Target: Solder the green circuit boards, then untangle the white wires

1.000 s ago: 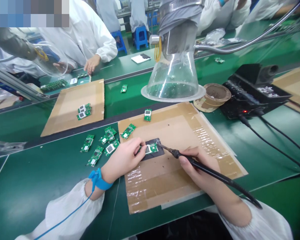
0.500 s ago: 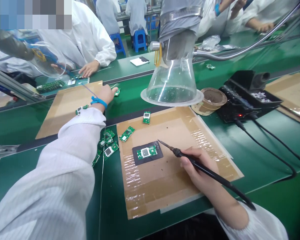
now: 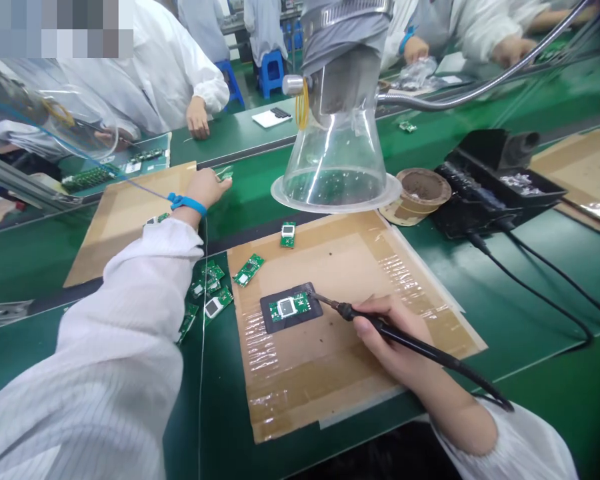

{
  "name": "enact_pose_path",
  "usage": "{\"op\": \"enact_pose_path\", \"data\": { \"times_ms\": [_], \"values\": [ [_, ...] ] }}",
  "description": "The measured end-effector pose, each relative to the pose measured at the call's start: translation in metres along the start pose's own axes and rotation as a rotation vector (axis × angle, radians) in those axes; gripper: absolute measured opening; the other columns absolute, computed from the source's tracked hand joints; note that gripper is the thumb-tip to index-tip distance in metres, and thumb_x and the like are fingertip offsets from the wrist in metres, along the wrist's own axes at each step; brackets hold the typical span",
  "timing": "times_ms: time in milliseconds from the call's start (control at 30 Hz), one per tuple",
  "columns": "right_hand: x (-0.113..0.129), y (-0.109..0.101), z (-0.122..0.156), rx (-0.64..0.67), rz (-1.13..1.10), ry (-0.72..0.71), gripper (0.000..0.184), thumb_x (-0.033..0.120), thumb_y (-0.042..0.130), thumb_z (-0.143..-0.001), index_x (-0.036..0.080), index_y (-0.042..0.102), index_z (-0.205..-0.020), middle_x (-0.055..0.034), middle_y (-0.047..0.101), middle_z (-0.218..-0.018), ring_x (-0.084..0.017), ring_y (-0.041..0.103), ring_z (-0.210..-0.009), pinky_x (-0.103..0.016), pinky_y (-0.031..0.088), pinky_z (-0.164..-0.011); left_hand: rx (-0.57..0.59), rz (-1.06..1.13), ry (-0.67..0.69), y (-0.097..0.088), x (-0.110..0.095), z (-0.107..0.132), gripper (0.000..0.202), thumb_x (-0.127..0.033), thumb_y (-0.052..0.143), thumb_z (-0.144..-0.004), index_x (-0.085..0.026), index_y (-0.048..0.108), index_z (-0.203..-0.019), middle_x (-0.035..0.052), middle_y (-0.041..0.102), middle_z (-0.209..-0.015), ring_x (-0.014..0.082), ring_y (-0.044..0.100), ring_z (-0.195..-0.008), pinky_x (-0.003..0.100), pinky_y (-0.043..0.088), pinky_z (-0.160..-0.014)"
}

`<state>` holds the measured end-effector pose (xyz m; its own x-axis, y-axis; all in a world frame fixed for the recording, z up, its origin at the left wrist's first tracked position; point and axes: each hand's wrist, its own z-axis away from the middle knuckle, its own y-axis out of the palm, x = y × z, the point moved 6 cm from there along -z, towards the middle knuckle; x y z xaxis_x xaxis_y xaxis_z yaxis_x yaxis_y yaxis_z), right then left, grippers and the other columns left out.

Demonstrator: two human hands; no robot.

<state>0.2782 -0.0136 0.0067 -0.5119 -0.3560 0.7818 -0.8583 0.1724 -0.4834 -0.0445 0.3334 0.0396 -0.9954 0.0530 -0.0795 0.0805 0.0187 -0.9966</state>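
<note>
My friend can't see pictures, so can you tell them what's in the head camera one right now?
A person's right hand holds a soldering iron, its tip near the right end of a green circuit board on a black pad. The left hand is stretched forward at another board. A clear funnel-shaped hood hangs in front.

Passing room over the cardboard (image 3: 325,377), lower centre
The hood (image 3: 337,160) (see-through at its cone) blocks upper centre; the iron (image 3: 420,347) slants right of centre; a sleeve (image 3: 115,333) bars lower left.
</note>
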Motion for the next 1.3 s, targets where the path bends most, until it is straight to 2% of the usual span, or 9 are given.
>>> {"op": "enact_pose_path", "data": {
  "times_ms": [100,200,300,400,567,733,933,1133,1300],
  "values": [
    [-0.001,0.001,-0.001,0.009,0.017,0.014,0.01,0.032,0.069,-0.099,0.026,0.067,-0.107,0.0001,0.076,-0.091,-0.015,0.075,-0.078,-0.024,0.059,-0.069,0.009,0.031,0.084,-0.017,-0.027,0.047,0.038,-0.053,0.061,-0.096,-0.016,0.071,-0.096,0.0112,0.072,-0.086,0.0289,0.066,-0.086,0.035,0.045,-0.075],
    [-0.002,0.001,-0.001,0.009,0.031,0.031,0.01,0.033,0.069,-0.099,0.026,0.067,-0.106,0.0001,0.076,-0.091,-0.015,0.075,-0.078,-0.024,0.059,-0.069,0.111,0.094,0.232,-0.027,-0.056,0.117,0.039,-0.058,0.064,-0.094,-0.019,0.07,-0.095,0.0057,0.069,-0.078,0.023,0.063,-0.072,0.033,0.04,-0.065],
    [-0.003,0.001,-0.001,0.012,0.021,0.041,0.009,0.033,0.069,-0.099,0.026,0.067,-0.105,0.0006,0.076,-0.089,-0.014,0.074,-0.073,-0.023,0.058,-0.066,0.203,0.203,0.318,-0.023,-0.071,0.181,0.036,-0.057,0.064,-0.096,-0.021,0.067,-0.099,0.0026,0.069,-0.079,0.0201,0.062,-0.068,0.031,0.037,-0.06],
    [-0.004,0.003,-0.001,0.015,0.002,0.044,0.01,0.033,0.069,-0.099,0.026,0.067,-0.106,0.0009,0.076,-0.089,-0.013,0.074,-0.074,-0.022,0.057,-0.066,0.275,0.267,0.332,-0.004,-0.073,0.219,0.034,-0.054,0.062,-0.1,-0.021,0.065,-0.105,0.0025,0.07,-0.082,0.0205,0.063,-0.068,0.031,0.039,-0.06],
    [-0.006,0.005,0.0,0.011,-0.029,0.044,0.01,0.034,0.07,-0.099,0.027,0.067,-0.106,0.0011,0.077,-0.092,-0.013,0.074,-0.077,-0.023,0.057,-0.07,0.314,0.311,0.294,0.022,-0.072,0.235,0.035,-0.052,0.06,-0.102,-0.019,0.065,-0.113,0.0008,0.066,-0.074,0.0227,0.064,-0.067,0.033,0.04,-0.063],
    [-0.007,0.004,0.002,0.004,-0.023,0.051,0.01,0.034,0.07,-0.099,0.027,0.067,-0.105,0.0013,0.076,-0.092,-0.013,0.074,-0.079,-0.024,0.057,-0.072,0.29,0.41,0.318,0.018,-0.072,0.244,0.038,-0.051,0.058,-0.103,-0.022,0.058,-0.128,-0.0031,0.058,-0.071,0.0215,0.061,-0.068,0.032,0.04,-0.064],
    [-0.006,0.005,0.001,0.011,-0.055,0.06,0.009,0.033,0.07,-0.099,0.027,0.067,-0.106,0.001,0.076,-0.091,-0.014,0.074,-0.078,-0.025,0.057,-0.07,0.24,0.652,0.284,0.012,-0.067,0.266,0.029,-0.046,0.035,-0.112,-0.023,0.051,-0.101,-0.0023,0.056,-0.08,0.0164,0.054,-0.071,0.031,0.041,-0.068],
    [-0.005,0.004,0.001,0.016,-0.052,0.069,0.01,0.032,0.071,-0.098,0.027,0.067,-0.106,0.0005,0.076,-0.091,-0.015,0.075,-0.078,-0.026,0.058,-0.071,0.202,0.61,0.331,0.019,-0.078,0.272,0.022,-0.035,0.048,-0.108,-0.022,0.056,-0.092,-0.0059,0.045,-0.066,0.0135,0.044,-0.059,0.03,0.034,-0.062],
    [-0.005,0.004,0.001,0.009,-0.04,0.065,0.011,0.032,0.07,-0.098,0.026,0.067,-0.107,-0.0002,0.076,-0.091,-0.016,0.075,-0.078,-0.027,0.058,-0.07,0.189,0.574,0.42,0.021,-0.091,0.272,0.019,-0.028,0.052,-0.105,-0.022,0.057,-0.088,-0.0059,0.045,-0.064,0.0131,0.046,-0.059,0.028,0.034,-0.061]
  ]
}}
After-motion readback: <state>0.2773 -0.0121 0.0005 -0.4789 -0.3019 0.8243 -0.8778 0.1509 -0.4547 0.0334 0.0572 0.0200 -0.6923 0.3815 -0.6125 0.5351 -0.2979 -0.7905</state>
